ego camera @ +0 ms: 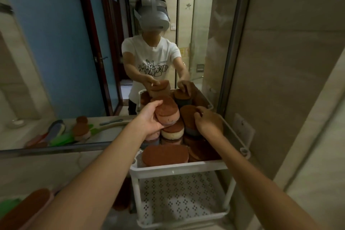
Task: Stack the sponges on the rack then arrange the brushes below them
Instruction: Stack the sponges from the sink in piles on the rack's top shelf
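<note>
Left hand [149, 119] grip holds a pink-bottomed sponge [167, 112] above the rack [179, 169] top tier; right hand [207, 119] grip rests closed over a blue-bottomed sponge [188, 117] on the stack.

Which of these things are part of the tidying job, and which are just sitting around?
Part of the job: sponges, white rack, sponge in the left hand, sponge under the right hand, brush.

Just there: mirror, wall socket.
</note>
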A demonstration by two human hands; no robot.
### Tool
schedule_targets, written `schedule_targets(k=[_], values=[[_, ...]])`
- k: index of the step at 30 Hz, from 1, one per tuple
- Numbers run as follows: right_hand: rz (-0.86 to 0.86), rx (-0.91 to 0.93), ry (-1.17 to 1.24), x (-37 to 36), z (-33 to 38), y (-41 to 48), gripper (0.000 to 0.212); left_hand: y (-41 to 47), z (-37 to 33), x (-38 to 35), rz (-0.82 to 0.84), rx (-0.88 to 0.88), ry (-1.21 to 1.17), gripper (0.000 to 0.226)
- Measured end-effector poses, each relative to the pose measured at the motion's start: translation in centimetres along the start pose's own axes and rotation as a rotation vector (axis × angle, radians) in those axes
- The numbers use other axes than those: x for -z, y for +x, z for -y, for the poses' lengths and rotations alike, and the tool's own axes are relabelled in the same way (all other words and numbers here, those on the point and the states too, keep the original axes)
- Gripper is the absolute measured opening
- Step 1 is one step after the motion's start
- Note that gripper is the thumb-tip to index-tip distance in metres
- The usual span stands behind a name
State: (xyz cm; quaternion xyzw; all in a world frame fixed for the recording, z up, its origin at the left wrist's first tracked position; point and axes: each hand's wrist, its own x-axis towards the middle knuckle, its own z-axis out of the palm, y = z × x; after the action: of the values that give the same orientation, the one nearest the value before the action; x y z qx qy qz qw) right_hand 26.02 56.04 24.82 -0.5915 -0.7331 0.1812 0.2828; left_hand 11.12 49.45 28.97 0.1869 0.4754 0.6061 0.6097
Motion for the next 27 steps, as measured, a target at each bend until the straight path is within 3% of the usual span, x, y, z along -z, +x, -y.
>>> schedule_targets(k=[7,13,16,17,19,22,27], values=[[0.044,0.179,-0.040,-0.8,-0.2,0.1,0.040,0.4,0.3,0.1,-0.015,-0.005,0.009,0.037],[0.120,0.139,-0.188,0.2,0.5,0.3,0.037,-0.2,0.0,-0.3,0.004,-0.013,0.033,0.036],[-0.114,0.249,0.084,1.3,0.8,-1.5,0.036,-0.2,-0.2,-1.3,-0.019,-0.121,0.101,0.033],[-0.125,0.286,0.238,1.6,0.8,-2.1,0.037,-0.1,-0.2,-1.8,-0.031,-0.159,0.119,0.034],[0.008,0.331,0.426,2.5,1.1,-3.1,0.044,0.2,-0.1,-2.8,-0.032,-0.198,0.153,0.037],[0.106,0.367,0.394,3.1,1.2,-3.8,0.052,-0.1,0.4,-4.5,0.071,-0.167,0.184,0.037],[-0.070,0.311,0.423,3.5,-0.1,-3.5,0.055,-0.6,1.2,-6.2,0.238,-0.127,0.275,0.036]])
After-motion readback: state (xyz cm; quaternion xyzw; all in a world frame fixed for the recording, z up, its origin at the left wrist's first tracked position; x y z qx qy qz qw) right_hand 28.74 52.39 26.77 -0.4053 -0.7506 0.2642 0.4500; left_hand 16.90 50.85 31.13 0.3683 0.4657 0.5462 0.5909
